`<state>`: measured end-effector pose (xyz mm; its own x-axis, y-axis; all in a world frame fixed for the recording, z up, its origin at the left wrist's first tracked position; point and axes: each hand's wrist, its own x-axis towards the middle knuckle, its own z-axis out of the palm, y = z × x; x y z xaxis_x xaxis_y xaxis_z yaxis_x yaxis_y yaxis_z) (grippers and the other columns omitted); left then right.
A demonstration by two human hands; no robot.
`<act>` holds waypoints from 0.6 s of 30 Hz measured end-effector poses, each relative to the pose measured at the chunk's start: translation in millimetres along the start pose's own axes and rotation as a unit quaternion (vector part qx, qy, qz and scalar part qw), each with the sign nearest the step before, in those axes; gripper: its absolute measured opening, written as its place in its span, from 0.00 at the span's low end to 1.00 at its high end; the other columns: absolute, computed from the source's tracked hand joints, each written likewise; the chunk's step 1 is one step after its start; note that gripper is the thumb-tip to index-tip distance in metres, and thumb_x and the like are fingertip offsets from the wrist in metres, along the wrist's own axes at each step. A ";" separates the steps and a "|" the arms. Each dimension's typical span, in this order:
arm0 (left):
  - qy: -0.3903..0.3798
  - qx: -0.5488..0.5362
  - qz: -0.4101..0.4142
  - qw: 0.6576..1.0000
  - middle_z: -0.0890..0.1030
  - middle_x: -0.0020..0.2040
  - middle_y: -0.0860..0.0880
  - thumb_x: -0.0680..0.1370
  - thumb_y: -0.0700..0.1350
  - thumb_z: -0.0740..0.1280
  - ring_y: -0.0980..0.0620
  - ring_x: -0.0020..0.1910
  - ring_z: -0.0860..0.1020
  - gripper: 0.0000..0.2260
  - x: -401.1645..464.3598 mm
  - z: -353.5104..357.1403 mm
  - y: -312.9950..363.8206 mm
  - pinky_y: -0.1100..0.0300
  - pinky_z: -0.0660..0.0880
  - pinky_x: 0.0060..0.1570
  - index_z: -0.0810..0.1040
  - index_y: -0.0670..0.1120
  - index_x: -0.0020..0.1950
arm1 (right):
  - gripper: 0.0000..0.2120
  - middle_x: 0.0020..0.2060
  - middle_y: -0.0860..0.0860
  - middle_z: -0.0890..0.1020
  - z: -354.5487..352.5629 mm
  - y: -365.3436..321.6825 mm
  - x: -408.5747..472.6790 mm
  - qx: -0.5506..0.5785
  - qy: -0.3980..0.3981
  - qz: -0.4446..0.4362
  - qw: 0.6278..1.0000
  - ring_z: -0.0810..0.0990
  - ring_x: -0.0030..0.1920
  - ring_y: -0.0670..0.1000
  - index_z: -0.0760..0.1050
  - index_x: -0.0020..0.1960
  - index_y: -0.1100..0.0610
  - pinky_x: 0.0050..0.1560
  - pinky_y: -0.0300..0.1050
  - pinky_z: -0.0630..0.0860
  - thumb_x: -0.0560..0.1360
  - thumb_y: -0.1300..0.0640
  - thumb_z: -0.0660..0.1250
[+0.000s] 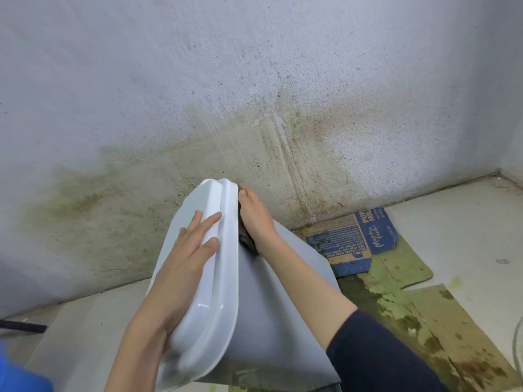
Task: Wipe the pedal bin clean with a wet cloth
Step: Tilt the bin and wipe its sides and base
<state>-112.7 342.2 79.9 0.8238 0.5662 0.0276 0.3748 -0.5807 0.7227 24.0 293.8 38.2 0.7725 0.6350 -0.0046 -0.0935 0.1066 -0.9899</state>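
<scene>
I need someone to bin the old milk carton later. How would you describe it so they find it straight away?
Start at the stained grey wall and follow its foot to the right of the pedal bin. There, on the green-stained cardboard, lies the flattened carton. It is the only blue printed thing there, with "Meadow Fresh" in white script.
</scene>
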 end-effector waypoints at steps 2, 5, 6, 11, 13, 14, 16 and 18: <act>0.010 0.000 0.004 1.000 0.52 0.68 0.75 0.80 0.51 0.60 0.65 0.75 0.45 0.20 -7.1 2.2 7.2 0.50 0.47 0.75 0.67 0.83 0.51 | 0.20 0.70 0.38 0.66 3.8 9.1 -36.5 0.042 -0.019 -0.009 0.999 0.60 0.73 0.43 0.62 0.71 0.39 0.71 0.50 0.58 0.80 0.45 0.47; 0.017 -0.008 0.002 1.000 0.53 0.72 0.74 0.81 0.54 0.57 0.68 0.74 0.48 0.15 -23.7 6.3 18.0 0.52 0.49 0.75 0.69 0.76 0.60 | 0.21 0.73 0.36 0.59 7.2 12.0 -53.5 0.085 -0.036 0.013 0.996 0.55 0.74 0.42 0.57 0.70 0.34 0.74 0.54 0.55 0.78 0.39 0.46; 0.014 -0.002 0.000 1.000 0.53 0.72 0.74 0.81 0.55 0.57 0.68 0.74 0.48 0.14 -26.4 7.0 20.7 0.52 0.49 0.75 0.69 0.74 0.61 | 0.22 0.74 0.38 0.58 6.9 5.5 -44.5 0.067 -0.029 0.026 0.997 0.54 0.75 0.44 0.57 0.71 0.35 0.74 0.56 0.53 0.78 0.39 0.45; 0.015 -0.018 -0.023 0.999 0.52 0.72 0.74 0.81 0.55 0.56 0.68 0.74 0.46 0.15 -27.3 4.0 27.5 0.51 0.46 0.76 0.65 0.74 0.64 | 0.22 0.76 0.39 0.51 4.5 -11.7 -54.4 -0.017 -0.028 -0.003 0.999 0.47 0.76 0.42 0.53 0.74 0.37 0.73 0.50 0.49 0.81 0.41 0.43; 0.016 -0.028 -0.028 0.999 0.52 0.72 0.73 0.81 0.55 0.57 0.68 0.74 0.47 0.16 -29.0 2.9 26.0 0.51 0.46 0.76 0.64 0.73 0.66 | 0.21 0.74 0.33 0.48 4.3 -3.2 -99.8 -0.053 -0.046 -0.018 0.997 0.47 0.74 0.35 0.51 0.73 0.33 0.71 0.44 0.52 0.80 0.41 0.43; 0.016 -0.032 -0.032 0.999 0.52 0.72 0.73 0.81 0.55 0.57 0.68 0.74 0.47 0.17 -29.7 2.4 25.8 0.51 0.47 0.76 0.63 0.72 0.67 | 0.20 0.73 0.30 0.47 3.5 4.4 -126.6 -0.072 -0.047 -0.038 0.996 0.46 0.72 0.32 0.50 0.71 0.30 0.71 0.41 0.52 0.79 0.39 0.43; 0.015 -0.033 -0.035 0.999 0.52 0.72 0.73 0.81 0.55 0.57 0.68 0.74 0.47 0.18 -30.2 2.4 26.3 0.51 0.46 0.76 0.62 0.72 0.68 | 0.22 0.71 0.27 0.43 4.0 18.9 -171.3 -0.130 -0.034 -0.111 0.985 0.43 0.71 0.30 0.45 0.68 0.24 0.72 0.37 0.50 0.73 0.30 0.40; 0.012 -0.027 -0.035 0.999 0.52 0.73 0.73 0.80 0.56 0.57 0.68 0.74 0.47 0.18 -30.3 3.4 27.3 0.51 0.46 0.76 0.62 0.72 0.68 | 0.27 0.71 0.27 0.40 2.8 27.6 -187.8 -0.175 -0.027 -0.140 0.974 0.39 0.72 0.32 0.40 0.67 0.23 0.73 0.40 0.47 0.68 0.24 0.35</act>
<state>-126.0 307.2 96.4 0.7861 0.6180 -0.0087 0.4073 -0.5074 0.7594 -125.4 179.6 12.2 0.7018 0.6592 0.2699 0.3427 0.0197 -0.9392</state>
